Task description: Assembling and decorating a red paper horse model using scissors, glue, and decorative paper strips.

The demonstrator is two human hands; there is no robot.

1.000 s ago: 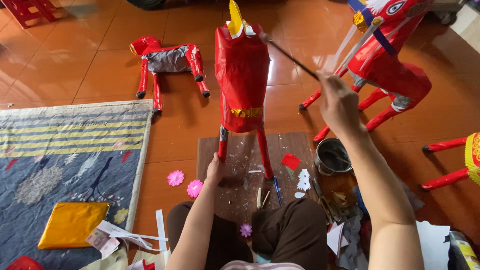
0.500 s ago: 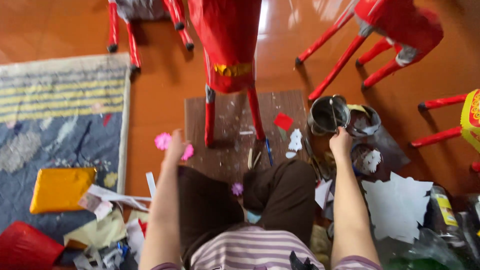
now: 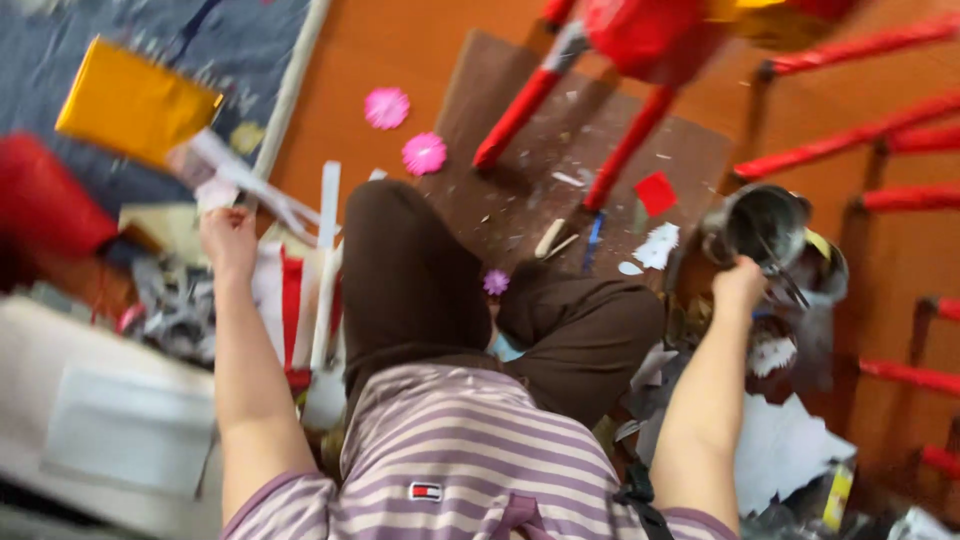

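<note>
I sit cross-legged on the orange floor, and the picture is blurred. My right hand point(image 3: 740, 282) is closed at the rim of a round metal tin point(image 3: 757, 222), with a thin brush point(image 3: 782, 282) running from its fingers towards the tin. My left hand point(image 3: 228, 235) rests on a heap of white and red paper strips point(image 3: 300, 300) at my left side; its fingers are too blurred to read. A red paper horse figure point(image 3: 650, 40) stands on a brown board point(image 3: 520, 200) in front of my knees.
Two pink paper flowers point(image 3: 405, 130) lie by the board, and a small purple one point(image 3: 496, 282) on my leg. A yellow sheet point(image 3: 135, 100) and a red bundle point(image 3: 45, 200) lie on the blue rug. Red figure legs point(image 3: 870, 150) stand at right. White paper scraps point(image 3: 790, 450) lie near my right elbow.
My head has tipped down and turned left. My right hand came down from the horse with the brush to the tin. My left hand moved out left onto the paper strips.
</note>
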